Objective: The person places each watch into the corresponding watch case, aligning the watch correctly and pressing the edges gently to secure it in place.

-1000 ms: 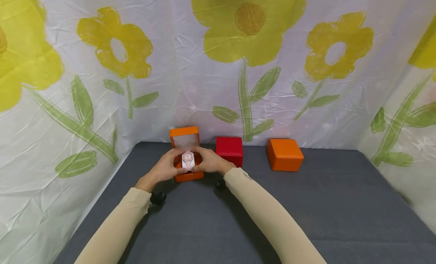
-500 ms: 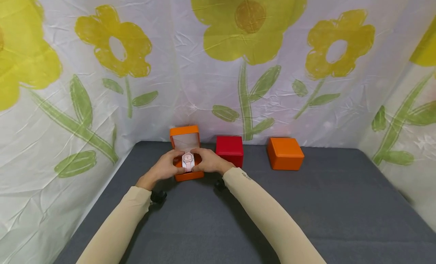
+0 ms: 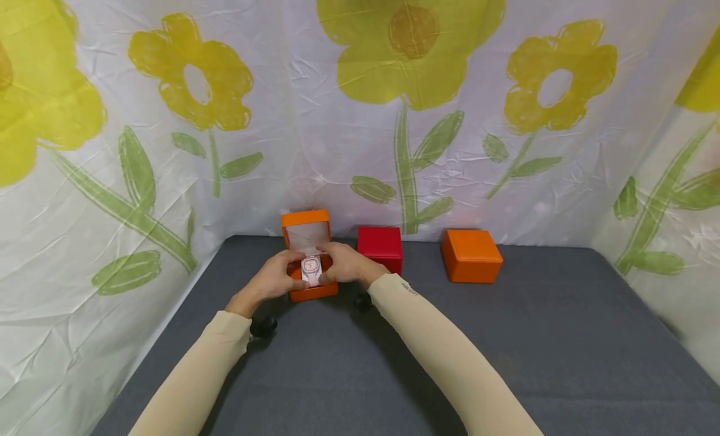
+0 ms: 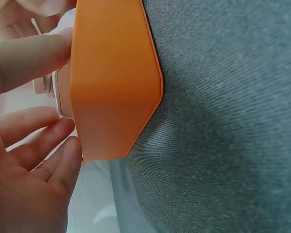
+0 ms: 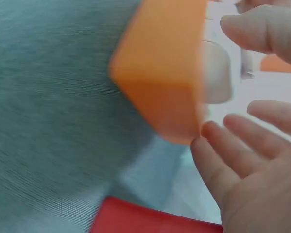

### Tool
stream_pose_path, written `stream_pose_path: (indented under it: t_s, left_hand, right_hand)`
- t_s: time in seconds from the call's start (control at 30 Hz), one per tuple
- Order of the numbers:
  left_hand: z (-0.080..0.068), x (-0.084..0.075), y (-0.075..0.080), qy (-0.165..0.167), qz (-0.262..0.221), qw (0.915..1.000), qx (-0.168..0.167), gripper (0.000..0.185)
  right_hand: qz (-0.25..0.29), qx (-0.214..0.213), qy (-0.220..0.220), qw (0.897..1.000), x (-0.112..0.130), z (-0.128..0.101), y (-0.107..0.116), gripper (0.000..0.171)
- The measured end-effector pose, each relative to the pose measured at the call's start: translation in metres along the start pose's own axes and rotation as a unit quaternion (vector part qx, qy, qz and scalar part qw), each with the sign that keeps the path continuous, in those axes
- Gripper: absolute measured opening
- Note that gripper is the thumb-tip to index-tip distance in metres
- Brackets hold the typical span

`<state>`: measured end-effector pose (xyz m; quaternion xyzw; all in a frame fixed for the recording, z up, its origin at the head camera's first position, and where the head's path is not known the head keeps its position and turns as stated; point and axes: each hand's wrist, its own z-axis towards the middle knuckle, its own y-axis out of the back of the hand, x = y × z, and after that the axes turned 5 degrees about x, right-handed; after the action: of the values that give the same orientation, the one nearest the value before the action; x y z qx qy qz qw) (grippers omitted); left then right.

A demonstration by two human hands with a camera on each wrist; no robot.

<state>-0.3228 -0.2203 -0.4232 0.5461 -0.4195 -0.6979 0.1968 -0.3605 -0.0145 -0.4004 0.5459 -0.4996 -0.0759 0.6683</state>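
A pale pink wristwatch on a light cushion sits in an open orange watch box, its lid tilted up behind. From the left, my left hand holds the cushion; in the left wrist view its thumb and index finger lie on either side of the cushion's end. On the opposite side, my right hand stays close to the watch. The right wrist view is blurred, with its thumb and fingers spread apart above the cushion's end. Its little finger is near the box edge.
A red box stands shut just right of the open one, behind my right forearm. Farther right is another shut orange box. All rest on a dark grey cloth-covered table, with a flower-patterned curtain behind.
The wristwatch on its cushion sits slightly lower in the box than before. My right hand has shifted a little; the left hand and the boxes stay nearly where they were.
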Motion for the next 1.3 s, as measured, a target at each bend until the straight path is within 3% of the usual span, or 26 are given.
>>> stream_pose_path:
  t_s: [0.23,0.33,0.43,0.57,0.8,1.03,1.3]
  left_hand:
    - [-0.012,0.001,-0.003,0.005,0.004,0.9998,-0.019,0.072]
    - [-0.017,0.000,-0.005,0.015,-0.015,0.9995,-0.025,0.070]
    - [-0.020,0.001,-0.007,0.026,-0.073,0.9968,-0.021,0.069]
    - [-0.021,0.005,-0.007,0.049,-0.131,0.9900,-0.013,0.072]
    - [-0.021,0.011,-0.007,0.078,-0.143,0.9867,-0.009,0.074]
    - [-0.021,0.009,-0.008,0.082,-0.139,0.9869,-0.008,0.072]
    - [-0.021,0.011,-0.010,0.079,-0.153,0.9848,-0.016,0.073]
  right_hand:
    - [0.011,-0.104,-0.016,0.994,0.010,-0.002,0.025,0.044]
    - [0.023,-0.140,-0.036,0.989,0.014,0.000,0.035,0.045]
    - [0.036,-0.156,-0.047,0.986,0.016,0.004,0.043,0.054]
    - [0.003,-0.143,-0.037,0.989,0.018,0.010,0.053,0.068]
    - [-0.079,-0.097,-0.002,0.992,0.017,0.021,0.062,0.063]
    - [-0.090,-0.105,0.017,0.990,0.014,0.026,0.060,0.045]
    - [-0.074,-0.097,0.013,0.992,0.018,0.019,0.056,0.041]
